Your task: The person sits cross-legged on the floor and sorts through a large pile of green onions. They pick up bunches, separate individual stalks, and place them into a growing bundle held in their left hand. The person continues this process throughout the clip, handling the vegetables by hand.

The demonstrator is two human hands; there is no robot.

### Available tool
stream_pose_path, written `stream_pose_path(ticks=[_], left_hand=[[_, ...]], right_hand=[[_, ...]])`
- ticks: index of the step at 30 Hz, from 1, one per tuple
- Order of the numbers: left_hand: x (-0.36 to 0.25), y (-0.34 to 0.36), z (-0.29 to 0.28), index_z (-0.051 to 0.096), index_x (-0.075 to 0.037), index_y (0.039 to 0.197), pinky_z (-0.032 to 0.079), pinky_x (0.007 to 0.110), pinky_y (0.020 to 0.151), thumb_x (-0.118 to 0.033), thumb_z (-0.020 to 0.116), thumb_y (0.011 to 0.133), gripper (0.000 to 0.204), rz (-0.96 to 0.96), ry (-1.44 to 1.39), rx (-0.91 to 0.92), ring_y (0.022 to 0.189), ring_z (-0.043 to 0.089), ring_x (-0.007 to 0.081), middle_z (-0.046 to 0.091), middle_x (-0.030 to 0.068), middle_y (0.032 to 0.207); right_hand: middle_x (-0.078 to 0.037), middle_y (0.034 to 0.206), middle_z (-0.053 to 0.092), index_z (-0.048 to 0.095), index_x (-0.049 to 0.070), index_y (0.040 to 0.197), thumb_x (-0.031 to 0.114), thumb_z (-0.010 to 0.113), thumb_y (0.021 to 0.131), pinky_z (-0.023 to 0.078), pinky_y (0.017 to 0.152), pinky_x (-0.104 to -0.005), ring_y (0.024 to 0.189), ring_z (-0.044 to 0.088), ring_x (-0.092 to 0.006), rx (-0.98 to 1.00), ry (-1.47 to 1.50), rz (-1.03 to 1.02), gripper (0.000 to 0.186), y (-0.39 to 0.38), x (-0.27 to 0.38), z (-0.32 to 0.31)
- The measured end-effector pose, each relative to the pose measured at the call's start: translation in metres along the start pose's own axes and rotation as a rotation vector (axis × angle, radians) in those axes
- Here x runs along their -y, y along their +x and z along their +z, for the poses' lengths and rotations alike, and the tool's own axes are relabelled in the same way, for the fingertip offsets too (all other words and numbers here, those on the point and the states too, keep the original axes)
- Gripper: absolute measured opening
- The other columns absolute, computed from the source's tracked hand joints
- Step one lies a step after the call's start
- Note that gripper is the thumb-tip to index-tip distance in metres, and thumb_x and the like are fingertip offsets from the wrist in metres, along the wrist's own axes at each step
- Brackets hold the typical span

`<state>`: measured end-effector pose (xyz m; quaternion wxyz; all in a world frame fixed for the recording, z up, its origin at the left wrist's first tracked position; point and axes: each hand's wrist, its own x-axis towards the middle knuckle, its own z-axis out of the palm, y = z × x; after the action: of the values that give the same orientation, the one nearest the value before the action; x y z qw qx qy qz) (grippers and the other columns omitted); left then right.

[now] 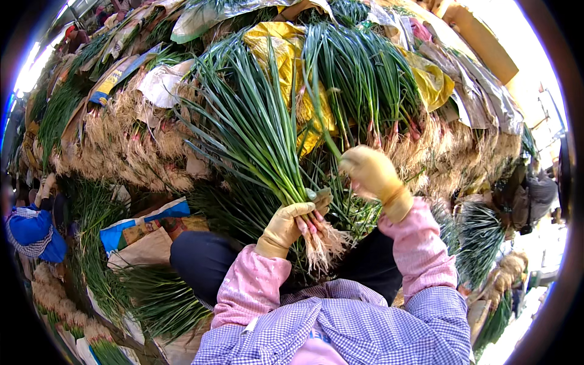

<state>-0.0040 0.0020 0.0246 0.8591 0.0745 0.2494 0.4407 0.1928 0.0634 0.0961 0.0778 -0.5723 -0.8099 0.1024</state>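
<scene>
Our gloved left hand point(282, 229) grips a bundle of green-leaved plants point(261, 134) near its pink stem ends, above our lap, roots hanging at the right and leaves fanning away from us. Our right hand point(372, 175), partly blurred, is closed on a green stalk point(328, 141). Beyond lie rows of similar plants point(365, 73) and yellow sheeting point(281, 52).

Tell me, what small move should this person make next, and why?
Perhaps bring the green stalk in the right hand over to the bunch: the left hand grips that bunch near its pale roots, while the stalk's lower end is apart from it.
</scene>
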Motion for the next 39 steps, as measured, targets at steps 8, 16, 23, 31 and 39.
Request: stream_pose_path(ticks=[8,16,23,31,39], left_hand=[[-0.004,-0.006,-0.013,0.06,0.002,0.099,0.052,0.038,0.074,-0.008,0.057,0.077,0.024,0.049,0.081,0.036,0.074,0.062,0.026,0.064,0.015,0.086],[-0.001,-0.024,-0.024,0.051,-0.005,0.119,0.043,0.035,0.086,-0.011,0.059,0.073,0.048,0.113,-0.116,0.265,0.08,0.052,0.0143,0.052,0.0037,0.129],[0.005,-0.027,-0.016,0.052,-0.004,0.117,0.042,0.032,0.084,-0.015,0.06,0.072,0.046,0.142,-0.033,0.268,0.074,0.051,0.0162,0.057,0.0049,0.086],[0.004,-0.016,-0.021,0.054,-0.004,0.106,0.051,0.033,0.065,0.001,0.056,0.071,0.035,0.112,0.174,0.158,0.078,0.056,0.0199,0.055,0.0131,0.118],[0.019,-0.009,-0.017,0.056,0.001,0.102,0.053,0.031,0.065,-0.002,0.058,0.076,0.027,0.119,0.326,-0.068,0.053,0.057,0.0178,0.061,0.0102,0.071]], right_hand=[[-0.004,0.075,0.063,0.063,0.003,0.083,0.022,0.051,0.09,0.045,0.067,-0.0284,0.069,0.056,-0.0158,0.028,1.117,0.208,0.023,-0.009,0.041,0.054],[-0.004,0.08,0.062,0.056,0.0,0.114,0.032,0.049,0.094,0.045,0.063,-0.0206,0.069,0.056,-0.0085,0.159,1.485,0.351,0.039,0.002,0.026,0.082],[0.002,0.063,0.053,0.06,0.003,0.095,0.028,0.049,0.093,0.038,0.045,-0.0197,0.051,0.048,-0.0081,0.189,2.228,0.407,0.027,0.006,0.066,0.1],[-0.009,0.076,0.062,0.059,0.002,0.094,0.021,0.055,0.091,0.049,0.063,-0.0321,0.071,0.061,-0.0182,-0.103,1.082,0.379,0.02,-0.008,0.034,0.118],[-0.017,0.085,0.065,0.065,0.006,0.086,0.028,0.053,0.088,0.05,0.071,-0.0407,0.081,0.063,-0.0342,0.162,-0.011,0.344,0.024,0.005,-0.02,0.143]])
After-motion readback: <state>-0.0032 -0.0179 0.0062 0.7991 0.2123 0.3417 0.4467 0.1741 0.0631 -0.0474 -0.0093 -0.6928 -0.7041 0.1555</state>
